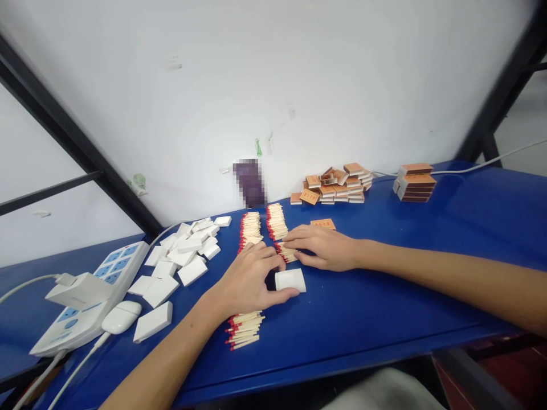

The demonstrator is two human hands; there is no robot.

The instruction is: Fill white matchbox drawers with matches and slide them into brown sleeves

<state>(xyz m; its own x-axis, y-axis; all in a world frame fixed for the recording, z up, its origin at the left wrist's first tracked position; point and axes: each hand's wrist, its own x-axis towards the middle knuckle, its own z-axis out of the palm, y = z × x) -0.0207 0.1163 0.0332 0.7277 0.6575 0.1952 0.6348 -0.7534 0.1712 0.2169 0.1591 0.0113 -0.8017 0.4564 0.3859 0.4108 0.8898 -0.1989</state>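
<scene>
My left hand [252, 276] rests on the table with thumb and index finger around a small white matchbox tray [291, 280], the thumb along its near edge. The tray's inside cannot be made out. My right hand [322, 246] reaches in from the right, its fingers and thumb bracketing a small bunch of matches [285, 251] with red heads to the left. Beyond the hands lie two rows of matches, a left row [251, 228] and a right row [277, 221]. Nearer me, below my left wrist, is a loose heap of matches [245, 329].
White trays [186, 250] are piled at left, beside a power strip [123, 267] with a charger [81, 293] and a white earbud case [122, 316]. Orange matchbox sleeves [337, 185] lie heaped against the wall. A single orange box [323, 223] lies behind my right hand; stacked boxes [414, 183] stand farther right.
</scene>
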